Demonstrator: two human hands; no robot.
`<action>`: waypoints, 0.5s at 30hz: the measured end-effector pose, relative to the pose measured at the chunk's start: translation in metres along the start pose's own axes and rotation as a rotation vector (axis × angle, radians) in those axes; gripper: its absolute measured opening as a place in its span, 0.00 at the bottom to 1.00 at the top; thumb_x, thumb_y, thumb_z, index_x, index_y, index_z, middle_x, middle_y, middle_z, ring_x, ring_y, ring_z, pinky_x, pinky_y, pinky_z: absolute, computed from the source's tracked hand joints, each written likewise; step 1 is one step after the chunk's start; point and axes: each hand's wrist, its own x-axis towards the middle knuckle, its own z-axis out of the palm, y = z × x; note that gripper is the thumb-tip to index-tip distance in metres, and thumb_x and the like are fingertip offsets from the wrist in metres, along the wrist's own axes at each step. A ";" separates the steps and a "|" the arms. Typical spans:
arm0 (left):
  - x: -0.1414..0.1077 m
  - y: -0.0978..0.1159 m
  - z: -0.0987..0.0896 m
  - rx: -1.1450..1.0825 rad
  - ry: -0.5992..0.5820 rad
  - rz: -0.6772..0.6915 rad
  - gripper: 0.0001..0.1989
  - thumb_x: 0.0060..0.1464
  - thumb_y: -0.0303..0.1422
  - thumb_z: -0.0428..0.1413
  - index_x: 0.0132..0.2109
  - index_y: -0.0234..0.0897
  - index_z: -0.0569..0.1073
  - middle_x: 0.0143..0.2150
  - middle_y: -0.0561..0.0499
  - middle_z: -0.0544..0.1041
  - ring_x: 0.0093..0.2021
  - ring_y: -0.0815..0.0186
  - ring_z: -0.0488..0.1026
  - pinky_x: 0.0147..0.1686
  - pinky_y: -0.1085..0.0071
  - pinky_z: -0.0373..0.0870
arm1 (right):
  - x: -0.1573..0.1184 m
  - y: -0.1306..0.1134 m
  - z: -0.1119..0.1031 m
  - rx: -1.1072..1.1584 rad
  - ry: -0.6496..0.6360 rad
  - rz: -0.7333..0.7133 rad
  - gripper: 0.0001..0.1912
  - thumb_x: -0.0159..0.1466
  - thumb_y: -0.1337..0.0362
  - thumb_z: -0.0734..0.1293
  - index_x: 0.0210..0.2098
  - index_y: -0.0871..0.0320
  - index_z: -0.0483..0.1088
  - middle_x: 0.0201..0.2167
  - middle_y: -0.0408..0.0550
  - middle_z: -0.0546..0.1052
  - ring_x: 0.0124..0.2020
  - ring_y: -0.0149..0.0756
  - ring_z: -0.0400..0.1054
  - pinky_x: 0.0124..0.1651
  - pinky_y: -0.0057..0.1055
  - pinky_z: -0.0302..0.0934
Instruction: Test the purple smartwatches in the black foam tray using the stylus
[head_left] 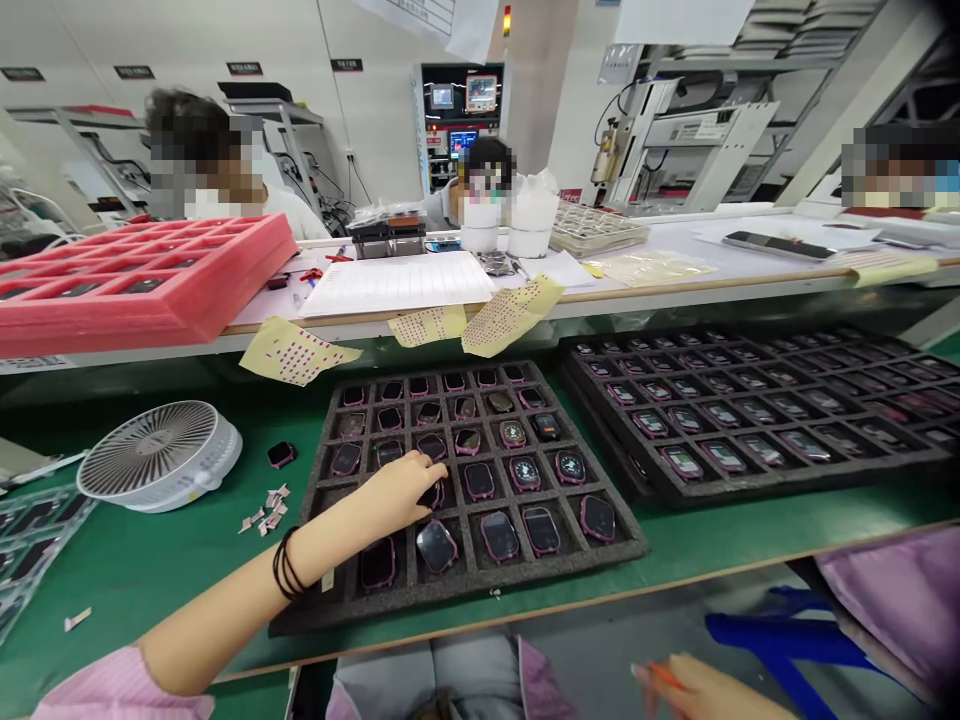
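Right hand (705, 688) (blurred; I cannot tell its grip) has the watch (433, 495) well ahead-left. Left hand (401, 490), nearer, pinches it.

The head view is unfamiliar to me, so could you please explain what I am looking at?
There is no robot here: these are a person's bare hands, seen by a camera worn on their head, looking forward and down. The left hand reaches into a dark compartment tray and touches a watch-like device; whether it grips it is unclear. The right hand, low near the picture's edge, holds a blurred orange item. The green surface also bears a round fan and more dark trays.
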 end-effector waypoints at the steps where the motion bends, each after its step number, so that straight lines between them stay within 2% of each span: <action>1: 0.002 0.002 -0.002 0.008 -0.006 -0.017 0.22 0.45 0.22 0.60 0.50 0.35 0.70 0.45 0.42 0.75 0.48 0.53 0.72 0.45 0.63 0.71 | -0.008 -0.007 -0.015 0.068 -0.014 -0.050 0.24 0.67 0.52 0.51 0.36 0.50 0.77 0.17 0.46 0.73 0.20 0.41 0.70 0.30 0.36 0.68; 2: 0.004 0.004 -0.004 0.006 -0.006 -0.025 0.23 0.45 0.21 0.60 0.51 0.35 0.69 0.44 0.42 0.75 0.47 0.53 0.72 0.44 0.63 0.71 | -0.017 -0.015 -0.030 0.118 0.021 -0.124 0.26 0.68 0.52 0.48 0.44 0.50 0.75 0.21 0.45 0.76 0.20 0.39 0.70 0.32 0.35 0.68; 3: 0.005 0.004 -0.005 -0.010 0.000 -0.022 0.24 0.44 0.21 0.59 0.51 0.36 0.69 0.43 0.42 0.76 0.46 0.54 0.73 0.43 0.64 0.71 | -0.023 -0.026 -0.045 0.134 0.113 -0.224 0.26 0.69 0.53 0.47 0.51 0.51 0.71 0.26 0.46 0.77 0.23 0.37 0.71 0.37 0.34 0.68; 5: 0.005 0.002 -0.004 -0.085 0.023 -0.005 0.24 0.44 0.21 0.58 0.50 0.37 0.70 0.43 0.44 0.76 0.45 0.55 0.74 0.43 0.65 0.71 | -0.023 -0.048 -0.071 0.050 0.432 -0.396 0.25 0.70 0.56 0.46 0.58 0.51 0.64 0.32 0.47 0.77 0.29 0.36 0.72 0.39 0.32 0.68; 7: 0.003 -0.004 0.001 -0.185 0.071 -0.005 0.21 0.44 0.22 0.59 0.48 0.38 0.72 0.45 0.46 0.77 0.47 0.57 0.74 0.47 0.66 0.70 | -0.006 -0.070 -0.092 -0.125 0.774 -0.538 0.23 0.69 0.62 0.48 0.61 0.53 0.60 0.40 0.51 0.77 0.41 0.39 0.73 0.44 0.34 0.68; 8: 0.001 -0.007 0.003 -0.227 0.099 -0.014 0.20 0.44 0.23 0.59 0.47 0.39 0.73 0.46 0.47 0.77 0.48 0.58 0.73 0.49 0.66 0.70 | 0.009 -0.080 -0.100 -0.225 0.904 -0.596 0.24 0.68 0.66 0.49 0.61 0.54 0.59 0.44 0.53 0.76 0.46 0.41 0.71 0.48 0.37 0.67; 10: -0.002 -0.011 0.005 -0.275 0.145 -0.041 0.19 0.44 0.25 0.60 0.46 0.39 0.74 0.48 0.48 0.77 0.50 0.58 0.73 0.51 0.65 0.68 | 0.043 -0.095 -0.111 -0.408 0.959 -0.685 0.29 0.62 0.74 0.50 0.61 0.56 0.59 0.54 0.54 0.71 0.56 0.43 0.64 0.57 0.43 0.61; 13: -0.001 -0.011 -0.001 -0.285 0.191 -0.078 0.18 0.45 0.28 0.61 0.46 0.40 0.74 0.48 0.48 0.77 0.50 0.58 0.73 0.53 0.63 0.68 | 0.087 -0.105 -0.117 -0.542 0.912 -0.743 0.30 0.56 0.79 0.51 0.55 0.57 0.65 0.57 0.51 0.69 0.62 0.42 0.58 0.66 0.50 0.48; 15: 0.004 -0.005 -0.007 -0.287 0.233 -0.077 0.17 0.46 0.29 0.62 0.46 0.39 0.74 0.48 0.48 0.77 0.50 0.58 0.73 0.53 0.63 0.68 | 0.103 -0.105 -0.117 -0.550 0.870 -0.738 0.30 0.55 0.81 0.51 0.53 0.58 0.65 0.58 0.50 0.69 0.64 0.41 0.54 0.67 0.51 0.45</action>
